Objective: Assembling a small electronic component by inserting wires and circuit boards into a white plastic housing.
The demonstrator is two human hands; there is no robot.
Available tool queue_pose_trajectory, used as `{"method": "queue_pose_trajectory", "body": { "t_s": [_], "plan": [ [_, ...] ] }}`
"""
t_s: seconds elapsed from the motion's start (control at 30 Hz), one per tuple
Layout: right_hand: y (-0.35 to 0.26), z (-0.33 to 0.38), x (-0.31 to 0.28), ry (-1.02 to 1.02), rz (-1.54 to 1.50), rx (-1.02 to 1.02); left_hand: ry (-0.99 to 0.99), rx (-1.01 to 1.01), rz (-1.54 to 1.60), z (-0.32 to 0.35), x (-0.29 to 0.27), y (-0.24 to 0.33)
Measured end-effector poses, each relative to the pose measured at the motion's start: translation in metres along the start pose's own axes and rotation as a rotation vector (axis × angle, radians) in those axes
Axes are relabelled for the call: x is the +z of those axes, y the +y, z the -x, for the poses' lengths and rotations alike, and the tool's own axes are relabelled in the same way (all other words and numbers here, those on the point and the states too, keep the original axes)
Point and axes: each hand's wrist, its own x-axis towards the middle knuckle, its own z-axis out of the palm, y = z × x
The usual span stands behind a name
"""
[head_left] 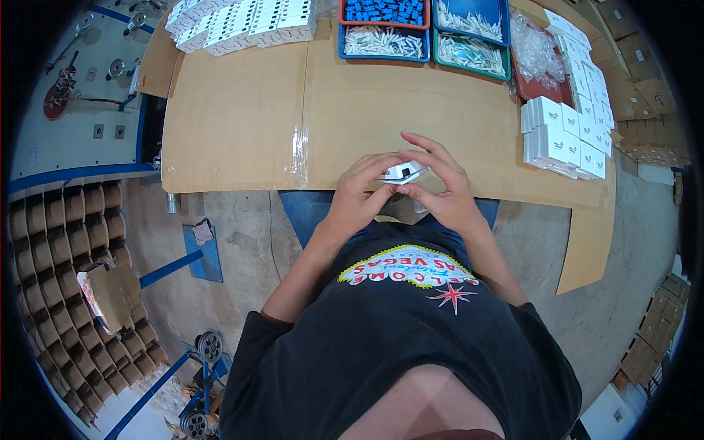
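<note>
A small white box [401, 173] with black markings is between my hands, just over the front edge of the cardboard-covered table. My left hand [361, 192] grips its left side, fingers bent over the top and thumb below. On the other side my right hand [449, 192] pinches it between thumb and fingers, with one finger raised. The thumbs nearly meet under the box. Part of the box is hidden by the fingers, and I cannot tell whether its flap is closed. A small pale, clear-looking piece [419, 207] shows below my right thumb.
Stacked white boxes [253, 26] stand at the back left, more white boxes [565, 139] at the right. Trays at the back hold blue pieces [385, 11] and white stick-like pieces [385, 42]. Clear plastic bags [539, 51] fill a red tray [539, 91]. Cardboard [235, 125] covers the table.
</note>
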Motion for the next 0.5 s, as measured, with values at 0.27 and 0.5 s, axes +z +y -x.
{"method": "queue_pose_trajectory", "body": {
  "t_s": [0.27, 0.5],
  "plan": [
    [0.008, 0.002, 0.002, 0.0, -0.035, -0.014, -0.001, -0.011, -0.013, 0.005, 0.003, -0.005],
    [0.012, 0.003, 0.001, -0.022, 0.051, -0.01, -0.014, -0.036, -0.001, 0.004, 0.003, -0.001]
  ]
}}
